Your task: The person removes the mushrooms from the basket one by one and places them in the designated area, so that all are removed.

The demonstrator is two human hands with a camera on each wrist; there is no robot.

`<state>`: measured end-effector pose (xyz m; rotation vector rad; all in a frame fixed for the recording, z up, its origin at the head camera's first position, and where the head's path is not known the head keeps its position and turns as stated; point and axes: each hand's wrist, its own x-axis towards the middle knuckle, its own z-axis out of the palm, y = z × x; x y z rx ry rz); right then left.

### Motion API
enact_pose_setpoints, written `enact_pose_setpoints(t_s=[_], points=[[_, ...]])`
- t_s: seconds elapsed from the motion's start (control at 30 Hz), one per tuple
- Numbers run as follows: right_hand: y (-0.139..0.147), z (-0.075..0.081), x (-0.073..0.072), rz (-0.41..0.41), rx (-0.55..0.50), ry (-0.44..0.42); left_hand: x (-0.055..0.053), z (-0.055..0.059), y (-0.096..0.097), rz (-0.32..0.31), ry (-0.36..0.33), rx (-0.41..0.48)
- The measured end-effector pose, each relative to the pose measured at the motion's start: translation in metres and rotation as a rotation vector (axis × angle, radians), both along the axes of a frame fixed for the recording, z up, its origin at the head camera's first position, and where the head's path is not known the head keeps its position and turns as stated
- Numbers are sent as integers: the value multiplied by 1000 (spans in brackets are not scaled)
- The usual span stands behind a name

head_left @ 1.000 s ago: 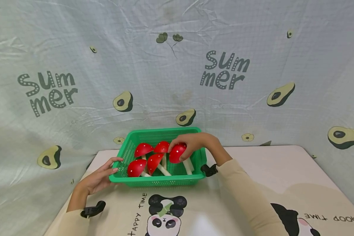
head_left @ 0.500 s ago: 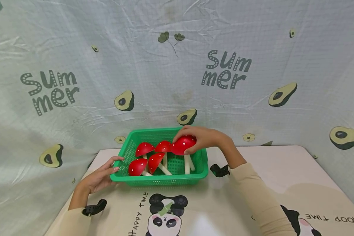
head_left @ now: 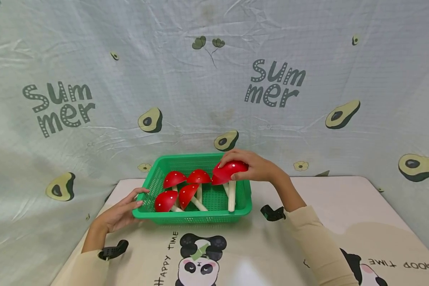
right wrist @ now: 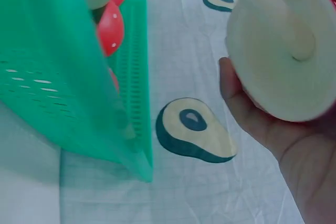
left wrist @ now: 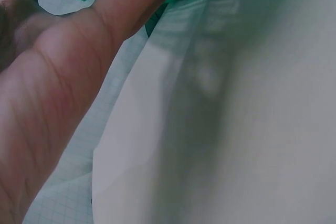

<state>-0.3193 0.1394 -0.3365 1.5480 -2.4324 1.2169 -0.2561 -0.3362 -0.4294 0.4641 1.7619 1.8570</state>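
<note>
My right hand (head_left: 259, 167) grips a toy mushroom (head_left: 231, 192) by its red, white-dotted cap, palm over the top, at the right side of a green plastic basket (head_left: 200, 215). Its white stem points down. In the right wrist view the pale hollow underside of the held mushroom (right wrist: 278, 85) faces the camera, fingers curled around the cap's edge. My left hand (head_left: 119, 212) holds the basket's left end, fingers at the rim and part of the hand beneath. Several other red-capped mushrooms (head_left: 166, 201) lie in the basket, one partly hidden behind the held one.
The basket stands at the back of a table (head_left: 268, 254) covered with a panda-print cloth. Behind it hangs a pale curtain (head_left: 186, 91) printed with avocados and lettering. Black wrist cameras (head_left: 273, 213) are strapped to both arms.
My right hand has moved to the right and slightly up with its mushroom, which now hangs more upright and uncovers another mushroom behind it. My left hand stays at the basket's end.
</note>
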Motion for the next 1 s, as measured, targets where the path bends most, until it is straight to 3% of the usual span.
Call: enact_pose_setpoints(t_s=[0.27,0.53,0.77,1.0], points=[[-2,-2,8,-133,-67,-14,-1,1,1,6,-12,12],[3,-5,15,-183,-61,8,1,-1,1,0,2,8],[17,-3,24,-352,-154,-89,1,-2,0,3,0,8],[33,-2,35,-453,-116,-198,0,-3,0,13,7,-15]])
